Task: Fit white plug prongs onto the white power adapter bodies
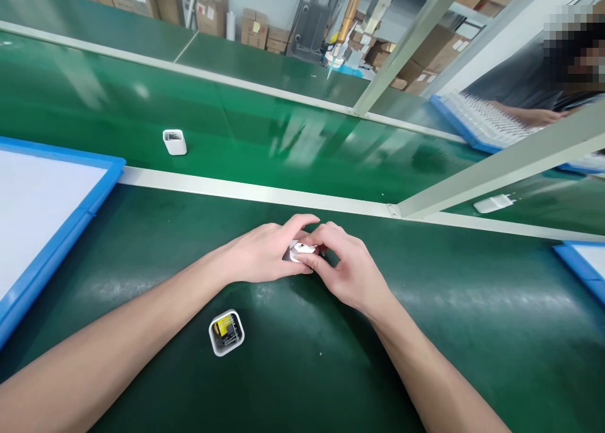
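White part: small plastic piece (300,251) sat pinched between both hands, just above green mat (425,332), near side of pale rail (255,193)
L hand (265,256): fingers curled round the piece, thumb under
R hand (347,269): fingertips gripped its other end
Open casing (227,333): on mat, nearer than the piece, w/ yellow insides
Second casing (174,142): beyond rail, on belt
Blue tray (89,206): left of the piece

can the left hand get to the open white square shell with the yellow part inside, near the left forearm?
Probably yes. The open white square shell lies alone on the green mat, beside the left forearm, nothing on it. But the left hand and right hand both pinch a small white plastic piece, so it must let go first.
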`<action>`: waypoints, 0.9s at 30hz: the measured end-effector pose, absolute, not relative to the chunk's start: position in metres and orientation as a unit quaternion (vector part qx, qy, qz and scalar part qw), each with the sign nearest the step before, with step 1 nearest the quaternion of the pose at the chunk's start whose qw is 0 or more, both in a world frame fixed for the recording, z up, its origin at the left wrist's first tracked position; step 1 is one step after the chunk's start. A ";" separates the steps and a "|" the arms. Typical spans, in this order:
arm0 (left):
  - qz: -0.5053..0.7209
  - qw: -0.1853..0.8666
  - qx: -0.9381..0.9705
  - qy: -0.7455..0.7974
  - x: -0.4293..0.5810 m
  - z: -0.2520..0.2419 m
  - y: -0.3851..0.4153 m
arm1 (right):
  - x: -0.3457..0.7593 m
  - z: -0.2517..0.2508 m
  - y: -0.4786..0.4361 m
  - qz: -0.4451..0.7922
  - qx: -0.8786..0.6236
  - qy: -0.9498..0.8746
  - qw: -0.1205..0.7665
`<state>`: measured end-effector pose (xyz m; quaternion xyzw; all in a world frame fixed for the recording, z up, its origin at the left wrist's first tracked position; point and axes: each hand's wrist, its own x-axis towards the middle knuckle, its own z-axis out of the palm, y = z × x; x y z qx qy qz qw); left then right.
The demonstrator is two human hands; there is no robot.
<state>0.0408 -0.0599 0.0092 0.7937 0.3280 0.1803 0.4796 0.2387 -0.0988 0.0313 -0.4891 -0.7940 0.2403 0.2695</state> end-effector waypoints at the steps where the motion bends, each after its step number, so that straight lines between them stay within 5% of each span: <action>1: 0.181 0.486 0.790 0.326 0.041 0.009 -0.060 | 0.239 0.030 -0.098 0.253 -0.493 -0.788 0.269; 5: 0.203 0.547 0.744 0.327 0.039 0.007 -0.056 | 0.245 0.022 -0.093 0.366 -0.507 -0.720 0.302; 10: 0.307 0.693 0.593 0.271 0.038 -0.001 -0.048 | 0.250 0.005 -0.086 0.450 -0.489 -0.586 0.464; 15: 0.352 0.724 0.540 0.245 0.040 -0.005 -0.045 | 0.252 0.001 -0.085 0.389 -0.459 -0.637 0.482; 21: 0.357 0.708 0.557 0.246 0.040 -0.012 -0.042 | 0.245 0.004 -0.090 0.197 -0.383 -0.838 0.336; 27: 0.379 0.682 0.569 0.258 0.046 -0.016 -0.038 | 0.244 0.000 -0.084 0.143 -0.472 -0.774 0.397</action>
